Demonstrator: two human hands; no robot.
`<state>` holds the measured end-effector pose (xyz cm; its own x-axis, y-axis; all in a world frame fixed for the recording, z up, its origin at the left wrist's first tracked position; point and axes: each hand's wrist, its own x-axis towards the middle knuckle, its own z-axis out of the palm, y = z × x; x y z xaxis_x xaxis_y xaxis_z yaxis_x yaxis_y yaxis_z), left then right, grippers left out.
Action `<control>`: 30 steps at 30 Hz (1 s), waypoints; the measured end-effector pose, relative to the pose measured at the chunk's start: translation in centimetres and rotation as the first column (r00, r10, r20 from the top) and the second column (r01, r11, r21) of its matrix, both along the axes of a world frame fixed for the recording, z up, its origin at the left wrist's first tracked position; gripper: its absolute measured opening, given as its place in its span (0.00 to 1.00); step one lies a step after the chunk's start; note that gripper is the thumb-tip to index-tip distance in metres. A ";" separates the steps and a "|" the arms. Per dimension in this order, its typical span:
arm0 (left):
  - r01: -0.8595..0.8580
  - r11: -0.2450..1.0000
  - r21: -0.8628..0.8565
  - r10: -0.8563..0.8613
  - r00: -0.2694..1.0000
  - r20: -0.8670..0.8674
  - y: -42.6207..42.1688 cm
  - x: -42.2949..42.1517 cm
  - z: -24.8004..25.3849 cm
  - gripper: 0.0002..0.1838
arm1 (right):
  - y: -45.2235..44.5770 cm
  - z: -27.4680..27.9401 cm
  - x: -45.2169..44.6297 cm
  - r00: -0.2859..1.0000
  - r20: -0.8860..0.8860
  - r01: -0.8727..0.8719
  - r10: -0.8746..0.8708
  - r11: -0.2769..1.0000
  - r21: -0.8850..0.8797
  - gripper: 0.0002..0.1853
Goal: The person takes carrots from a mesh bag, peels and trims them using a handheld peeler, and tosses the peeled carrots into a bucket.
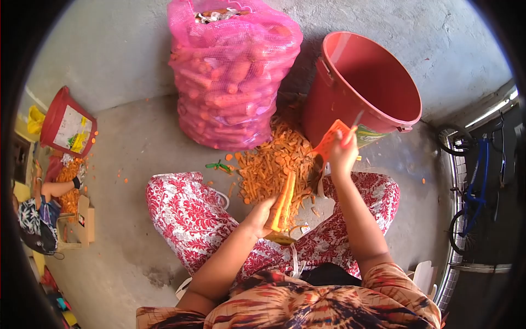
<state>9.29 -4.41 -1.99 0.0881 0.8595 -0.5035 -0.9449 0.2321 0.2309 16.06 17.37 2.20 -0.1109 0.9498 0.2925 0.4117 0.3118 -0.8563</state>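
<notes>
My left hand [258, 217] is closed around the thick end of a carrot [282, 204], which tilts upward over my lap. Long stripes on the carrot show brighter where its skin is gone. Raised to the right, my right hand [343, 156] grips an orange hand tool with holes in it [327, 141]; a thin grey pointed part shows above the fingers. I cannot make out the tool's exact kind. Beneath and beyond both hands, a heap of carrot peelings and cut pieces [266, 164] covers the floor between my legs.
A pink mesh sack of carrots [230, 93] stands ahead, beside a large red bucket [342, 82]. Something green [218, 165] lies by the heap. At far left, another person [41, 211] sits near more peelings and a red bucket [67, 123]. A blue bicycle [476, 186] is at right.
</notes>
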 end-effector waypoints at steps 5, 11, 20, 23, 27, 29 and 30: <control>-0.067 0.998 -0.009 0.068 0.995 0.068 1.3 -1.0 1.0 0.21 | -3.6 1.6 0.0 0.955 -0.166 -0.273 0.245 0.946 -0.176 0.05; -0.118 0.990 0.072 0.114 0.991 0.065 1.4 -1.2 0.3 0.19 | -10.3 2.5 -0.6 0.846 -0.183 -0.526 0.501 0.841 -0.129 0.05; -0.068 0.992 0.103 0.058 0.994 0.092 1.1 -0.6 0.4 0.19 | -8.7 0.9 -0.5 0.891 -0.025 -0.453 0.454 0.891 0.015 0.06; 0.026 0.991 0.128 -0.039 0.994 0.104 0.5 -0.6 0.7 0.21 | -2.4 -0.5 -1.2 0.978 -0.034 -0.205 0.204 0.978 -0.027 0.06; -0.021 0.998 0.057 0.018 0.999 0.051 0.4 -0.9 0.7 0.20 | 1.8 0.8 -0.9 0.970 -0.213 -0.125 0.119 0.992 -0.015 0.07; -0.056 0.998 0.021 0.055 0.998 0.038 1.0 -1.3 1.3 0.19 | -0.8 2.4 -0.8 0.920 -0.342 -0.287 0.190 0.922 -0.259 0.05; -0.082 0.995 0.060 0.075 0.990 0.118 1.3 -1.4 1.7 0.18 | -2.3 2.0 -0.8 0.933 -0.253 -0.306 0.255 0.933 -0.191 0.04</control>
